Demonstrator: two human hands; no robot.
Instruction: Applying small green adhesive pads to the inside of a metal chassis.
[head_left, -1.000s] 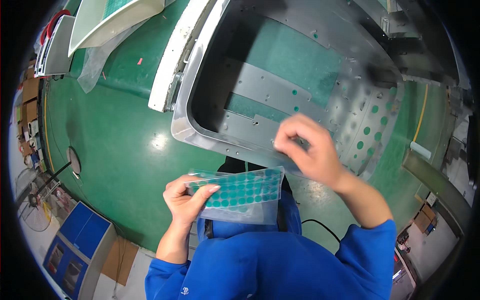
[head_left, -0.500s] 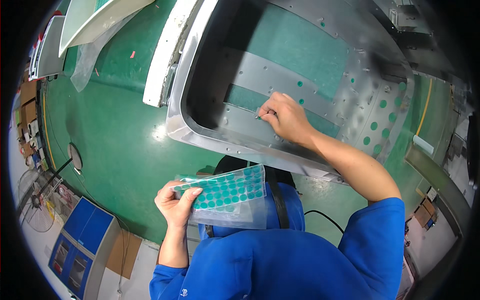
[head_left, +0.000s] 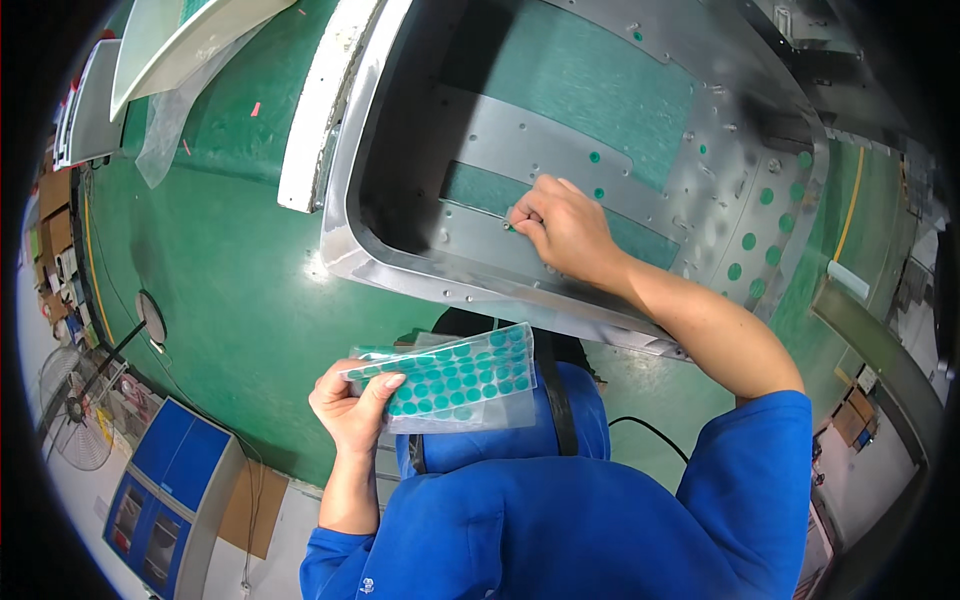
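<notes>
Two hands: right hand pressing metal panel, left hand gripping sticker sheet

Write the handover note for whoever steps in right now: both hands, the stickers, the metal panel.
Left hand: holds the sticker sheet, mostly full of round green dots.
Right hand: fingertips pressed on the metal panel at a hole in its lower strip.
Done: green dots already cover holes on the panel's right side, with a few on the middle strip.
Left: many holes along the lower strip and rim are bare.

single head-mounted fisheye view, looking steeply down from close above, metal panel across the upper half, green floor left, own blue sleeves along the bottom edge
</notes>
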